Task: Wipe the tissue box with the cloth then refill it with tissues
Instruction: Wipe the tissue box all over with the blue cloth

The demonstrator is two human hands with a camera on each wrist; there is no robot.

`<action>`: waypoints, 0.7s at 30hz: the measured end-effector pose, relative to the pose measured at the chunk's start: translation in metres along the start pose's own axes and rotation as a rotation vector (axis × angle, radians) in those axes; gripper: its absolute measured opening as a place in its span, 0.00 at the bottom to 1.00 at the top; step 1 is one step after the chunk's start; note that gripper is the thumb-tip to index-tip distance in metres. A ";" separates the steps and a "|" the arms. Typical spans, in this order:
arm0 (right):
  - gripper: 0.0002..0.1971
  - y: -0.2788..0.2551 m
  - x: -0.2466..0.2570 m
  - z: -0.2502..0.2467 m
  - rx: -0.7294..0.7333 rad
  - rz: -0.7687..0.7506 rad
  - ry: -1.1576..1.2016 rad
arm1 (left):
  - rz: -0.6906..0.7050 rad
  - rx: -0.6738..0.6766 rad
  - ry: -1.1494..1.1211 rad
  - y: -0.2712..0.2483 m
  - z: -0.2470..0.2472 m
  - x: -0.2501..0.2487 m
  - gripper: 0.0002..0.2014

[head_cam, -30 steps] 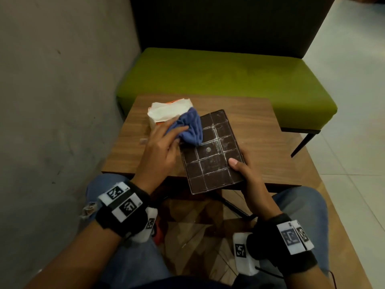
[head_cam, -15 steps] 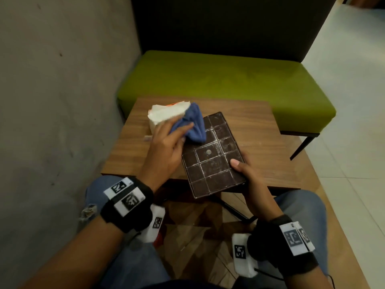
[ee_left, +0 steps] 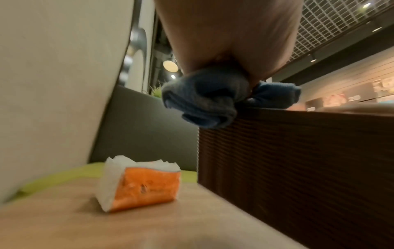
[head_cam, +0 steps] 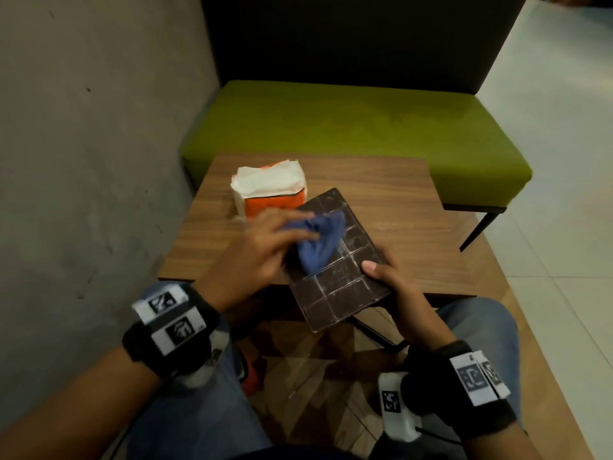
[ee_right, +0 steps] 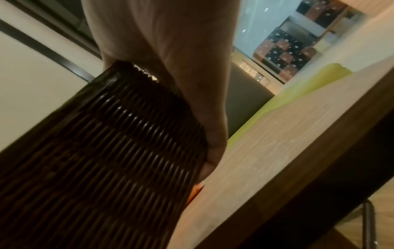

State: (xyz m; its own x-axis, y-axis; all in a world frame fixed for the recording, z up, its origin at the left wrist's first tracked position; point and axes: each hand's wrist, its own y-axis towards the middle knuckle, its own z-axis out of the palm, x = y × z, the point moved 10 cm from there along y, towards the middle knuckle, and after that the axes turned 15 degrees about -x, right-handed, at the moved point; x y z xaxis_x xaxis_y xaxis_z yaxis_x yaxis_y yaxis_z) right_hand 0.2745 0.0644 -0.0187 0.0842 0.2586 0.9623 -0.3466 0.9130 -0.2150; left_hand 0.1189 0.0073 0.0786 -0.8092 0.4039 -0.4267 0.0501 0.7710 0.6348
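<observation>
I had the dark brown tissue box point(head_cam: 335, 260) tilted at the near edge of the wooden worktop point(head_cam: 391, 207), its gridded face turned up toward me and its near end hanging out past the worktop's edge over my lap. My right hand point(head_cam: 394, 293) held it by the right side, thumb laid on the top face and the fingers wrapped underneath; in the right wrist view the fingers point(ee_right: 213, 144) ran down along the ribbed side wall of the box point(ee_right: 102, 160), so that grip was closed on the box.

My left hand point(head_cam: 262, 250) had the blue cloth point(head_cam: 320, 240) bunched up and pressed onto the upper left part of the gridded face. The hand was blurred in the head view, but the left wrist view showed the cloth point(ee_left: 204, 99) pinched in the grip and spilling over the top edge of the box's ribbed wall point(ee_left: 298, 168).

The refill pack of tissues point(head_cam: 270, 190), orange wrapper torn open with white tissue showing on top, sat on the worktop just beyond the far left corner of the box, near it; I could not tell whether they touched. From the left wrist it point(ee_left: 140, 183) lay flat on the wood. Behind the worktop stood a green bench seat point(head_cam: 358, 127) against a dark backrest.
</observation>
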 end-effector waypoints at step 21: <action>0.26 -0.007 0.023 -0.008 0.187 0.004 -0.161 | -0.830 0.229 -0.432 -0.018 0.014 0.069 0.29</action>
State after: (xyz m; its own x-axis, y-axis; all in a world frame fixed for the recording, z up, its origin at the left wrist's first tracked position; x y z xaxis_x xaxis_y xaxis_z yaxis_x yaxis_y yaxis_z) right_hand 0.2867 0.0667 0.0036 -0.0623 0.1948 0.9789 -0.5149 0.8339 -0.1988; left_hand 0.0701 0.0281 0.0288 -0.3552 -0.2029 -0.9125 -0.2911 0.9516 -0.0983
